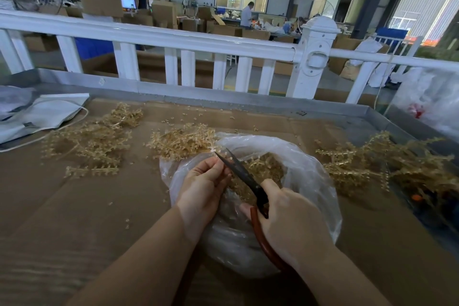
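Scissors (244,176), blades slightly parted, hang over the open bag (310,164), red handles gripped by the right hand (290,226), while the left hand (201,186) pinches a small sprig (213,150) at the tips, with tan piles (181,141) lying on the cardboard (74,206) around.

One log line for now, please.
left hand: pinches small piece | right hand: grips scissors, blades open | both over plastic bag
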Demonstrator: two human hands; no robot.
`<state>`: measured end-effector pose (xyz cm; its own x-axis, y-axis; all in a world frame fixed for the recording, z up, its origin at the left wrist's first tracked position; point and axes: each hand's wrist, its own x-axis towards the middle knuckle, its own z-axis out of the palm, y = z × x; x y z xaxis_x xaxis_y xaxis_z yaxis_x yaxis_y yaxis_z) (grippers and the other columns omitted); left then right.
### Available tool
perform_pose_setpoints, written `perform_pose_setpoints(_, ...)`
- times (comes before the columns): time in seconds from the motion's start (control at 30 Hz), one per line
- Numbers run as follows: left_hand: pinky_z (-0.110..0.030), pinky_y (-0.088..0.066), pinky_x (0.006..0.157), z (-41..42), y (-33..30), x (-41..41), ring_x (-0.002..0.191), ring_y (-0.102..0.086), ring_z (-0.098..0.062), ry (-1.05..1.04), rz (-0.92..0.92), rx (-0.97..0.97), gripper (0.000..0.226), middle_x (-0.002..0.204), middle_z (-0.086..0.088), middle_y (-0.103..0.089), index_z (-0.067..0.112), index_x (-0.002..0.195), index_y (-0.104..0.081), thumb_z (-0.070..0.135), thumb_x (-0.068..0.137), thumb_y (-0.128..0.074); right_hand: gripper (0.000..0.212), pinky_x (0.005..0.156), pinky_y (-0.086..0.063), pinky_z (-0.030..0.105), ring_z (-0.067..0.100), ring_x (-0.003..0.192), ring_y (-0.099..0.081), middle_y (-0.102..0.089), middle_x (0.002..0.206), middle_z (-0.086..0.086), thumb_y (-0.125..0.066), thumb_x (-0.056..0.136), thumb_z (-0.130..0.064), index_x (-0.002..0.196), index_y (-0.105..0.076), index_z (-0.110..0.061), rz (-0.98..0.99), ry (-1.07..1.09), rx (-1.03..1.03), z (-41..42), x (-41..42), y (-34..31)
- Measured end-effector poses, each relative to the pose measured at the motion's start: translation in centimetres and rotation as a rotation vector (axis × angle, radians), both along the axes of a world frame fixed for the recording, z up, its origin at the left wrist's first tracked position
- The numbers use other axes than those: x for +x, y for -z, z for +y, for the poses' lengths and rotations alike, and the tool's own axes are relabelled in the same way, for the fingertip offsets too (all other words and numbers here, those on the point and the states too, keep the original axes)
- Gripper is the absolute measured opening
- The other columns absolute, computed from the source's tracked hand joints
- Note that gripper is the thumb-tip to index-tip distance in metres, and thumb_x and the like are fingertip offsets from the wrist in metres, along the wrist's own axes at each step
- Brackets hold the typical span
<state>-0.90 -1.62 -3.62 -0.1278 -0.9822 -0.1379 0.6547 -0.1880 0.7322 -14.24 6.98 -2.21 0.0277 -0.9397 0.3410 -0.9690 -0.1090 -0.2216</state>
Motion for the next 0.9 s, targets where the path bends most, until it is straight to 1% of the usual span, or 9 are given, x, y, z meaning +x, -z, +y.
perform_pose_setpoints(0.1, -0.014, -0.051, 0.053, 0.0, 0.1, 0.0, 0.051, -0.058, -0.004, -0.001, -0.004, -0.010, 0.020, 0.064, -0.002, -0.060, 0.006, 0.078, -0.058, -0.001, 0.093, -0.048, 0.035, 0.062, -0.035, 0.019, 0.010, 0.073, -0.051, -0.055, 0.079, -0.010, -0.037, 0.086, -0.069, 0.091, -0.038, -0.035, -0.019, -0.009, 0.015, 0.0, 0.0, -0.1)
perform_pose_setpoints(0.23, -0.015, -0.053, 0.058, 0.0, 0.2, -0.2, 0.055, -0.057, -0.009, -0.010, -0.049, -0.026, 0.018, 0.066, -0.006, -0.058, 0.004, 0.078, -0.058, -0.003, 0.091, -0.049, 0.039, 0.060, -0.035, 0.017, 0.007, 0.070, -0.052, -0.057, 0.077, -0.011, -0.037, 0.085, -0.071, 0.093, -0.044, -0.034, -0.015, -0.023, -0.025, -0.3, 0.0, -0.1)
perform_pose_setpoints(0.37, -0.015, -0.053, 0.059, -0.1, 0.2, -0.1, 0.057, -0.057, -0.009, 0.002, -0.065, -0.022, 0.015, 0.070, -0.007, -0.059, 0.004, 0.080, -0.058, -0.003, 0.091, -0.050, 0.036, 0.055, -0.031, 0.015, 0.006, 0.065, -0.049, -0.053, 0.072, -0.011, -0.037, 0.085, -0.071, 0.086, -0.037, -0.035, -0.009, -0.037, -0.039, -0.5, 0.1, -0.1)
perform_pose_setpoints(0.47, -0.015, -0.053, 0.058, -0.2, 0.2, 0.0, 0.055, -0.058, -0.008, 0.012, -0.065, -0.019, 0.014, 0.068, -0.006, -0.060, 0.003, 0.081, -0.059, -0.004, 0.089, -0.051, 0.036, 0.056, -0.033, 0.016, 0.005, 0.065, -0.050, -0.052, 0.070, -0.012, -0.036, 0.086, -0.070, 0.086, -0.037, -0.034, -0.019, -0.048, -0.019, -0.6, 0.2, -0.2)
perform_pose_setpoints(0.53, -0.015, -0.053, 0.058, -0.2, 0.2, 0.0, 0.058, -0.058, -0.010, 0.018, -0.062, -0.014, 0.013, 0.070, -0.008, -0.059, 0.003, 0.080, -0.058, -0.004, 0.089, -0.051, 0.036, 0.055, -0.032, 0.016, 0.005, 0.064, -0.049, -0.049, 0.068, -0.012, -0.037, 0.088, -0.068, 0.087, -0.038, -0.032, -0.037, -0.054, -0.003, -0.7, 0.3, -0.4)
perform_pose_setpoints(0.63, -0.015, -0.053, 0.059, -0.3, 0.2, 0.0, 0.062, -0.056, -0.012, 0.025, -0.060, -0.010, 0.012, 0.073, -0.009, -0.056, 0.003, 0.081, -0.057, -0.003, 0.089, -0.051, 0.036, 0.059, -0.036, 0.016, 0.006, 0.066, -0.050, -0.049, 0.069, -0.012, -0.038, 0.089, -0.066, 0.088, -0.041, -0.030, -0.066, -0.064, 0.033, -0.7, 0.4, -0.6)
perform_pose_setpoints(0.77, -0.014, -0.052, 0.056, -0.1, 0.1, 0.0, 0.053, -0.056, -0.008, 0.018, -0.079, -0.010, 0.015, 0.064, -0.004, -0.057, 0.005, 0.078, -0.057, -0.004, 0.089, -0.052, 0.037, 0.061, -0.040, 0.016, 0.007, 0.067, -0.052, -0.052, 0.071, -0.011, -0.039, 0.090, -0.064, 0.088, -0.044, -0.027, -0.083, -0.063, 0.065, -0.9, 0.4, -0.7)
perform_pose_setpoints(0.9, -0.015, -0.051, 0.057, 0.1, -0.1, 0.0, 0.055, -0.054, -0.010, 0.020, -0.098, -0.017, 0.019, 0.059, -0.003, -0.057, 0.005, 0.074, -0.058, -0.005, 0.089, -0.051, 0.042, 0.068, -0.049, 0.023, 0.011, 0.073, -0.060, -0.059, 0.076, -0.008, -0.041, 0.089, -0.064, 0.091, -0.053, -0.024, -0.100, -0.062, 0.066, -1.0, 0.3, -0.9)
